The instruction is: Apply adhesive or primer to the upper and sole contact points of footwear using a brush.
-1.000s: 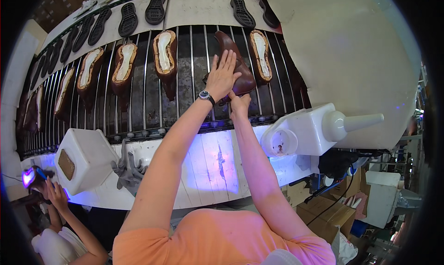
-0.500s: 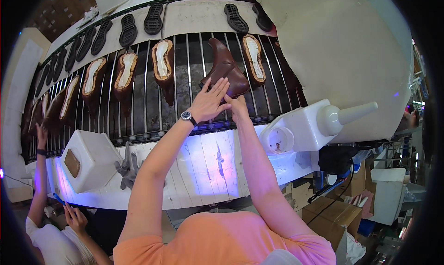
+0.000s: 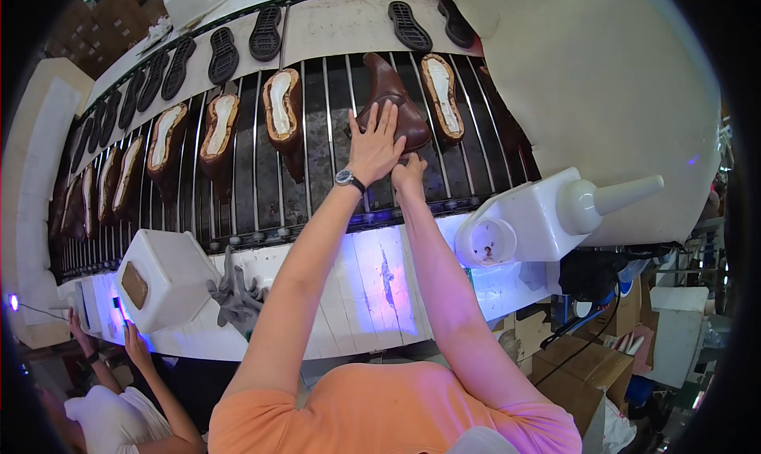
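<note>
A brown leather ankle boot [image 3: 400, 109] lies on its side on the metal rods of the conveyor [image 3: 330, 129]. Its shaft points away from me and the toe end is toward me. My left hand [image 3: 374, 151], with a watch on the wrist, rests flat on the boot, fingers spread. Close to the boot's near edge, my right hand [image 3: 409, 172] has its fingers curled in; whatever they may hold is hidden. Just right of the boot is an upturned brown boot [image 3: 444, 97] with a whitish, unsoled bottom.
More upturned boots [image 3: 219, 129] line the rods to the left. Black soles [image 3: 223, 55] lie on the ledge behind. On the near white ledge are a white container [image 3: 166, 275], grey gloves [image 3: 236, 291], a small round cup [image 3: 487, 242] and a white bottle with a spout [image 3: 547, 216]. A co-worker [image 3: 119, 410] is at lower left.
The view has shifted slightly. My left hand has slid farther up over the boot, and my right hand's fingers have drawn in. The co-worker's raised hand has come down from the boots.
</note>
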Tool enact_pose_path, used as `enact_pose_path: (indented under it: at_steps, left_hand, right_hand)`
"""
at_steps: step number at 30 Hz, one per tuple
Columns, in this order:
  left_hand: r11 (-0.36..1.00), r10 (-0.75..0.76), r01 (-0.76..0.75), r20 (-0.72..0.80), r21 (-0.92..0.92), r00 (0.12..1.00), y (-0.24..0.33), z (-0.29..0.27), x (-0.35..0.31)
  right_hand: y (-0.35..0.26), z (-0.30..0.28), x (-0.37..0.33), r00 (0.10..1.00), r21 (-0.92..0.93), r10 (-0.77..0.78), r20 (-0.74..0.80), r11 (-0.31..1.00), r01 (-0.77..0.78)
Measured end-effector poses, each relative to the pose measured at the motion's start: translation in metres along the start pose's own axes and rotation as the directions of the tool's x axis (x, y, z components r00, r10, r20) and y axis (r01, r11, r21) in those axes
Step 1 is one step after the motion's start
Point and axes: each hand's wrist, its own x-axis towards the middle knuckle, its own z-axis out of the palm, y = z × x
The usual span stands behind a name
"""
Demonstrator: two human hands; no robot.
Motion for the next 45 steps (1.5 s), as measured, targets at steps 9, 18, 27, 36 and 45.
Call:
enact_pose_path:
  at_steps: [9, 18, 27, 36, 45]
  left_hand:
    - [0.944, -0.236, 0.295, 0.327, -0.145, 0.915, -0.008, -0.010, 0.036]
    - [0.947, -0.320, 0.315, 0.150, 0.055, 0.935, 0.009, 0.010, 0.013]
    - [0.997, 0.015, -0.030, -0.184, -0.078, 0.983, 0.001, 0.028, -0.021]
    - [0.790, 0.543, -0.602, -0.322, -0.117, 0.775, 0.008, -0.014, -0.035]
    - [0.949, -0.258, 0.249, 0.023, 0.192, 0.966, 0.008, 0.006, 0.006]
  right_hand:
    - [0.006, 0.000, -0.003, 1.000, 0.095, -0.002, 0.002, 0.996, 0.002]
    - [0.012, -0.032, -0.016, 0.967, -0.290, -0.165, 0.193, 0.932, 0.217]
    - [0.007, -0.057, -0.088, 0.905, -0.248, -0.326, 0.272, 0.885, 0.394]
    - [0.015, -0.096, -0.196, 0.854, -0.091, -0.393, 0.342, 0.891, 0.446]
    - [0.027, -0.120, -0.241, 0.835, 0.031, -0.341, 0.432, 0.931, 0.365]
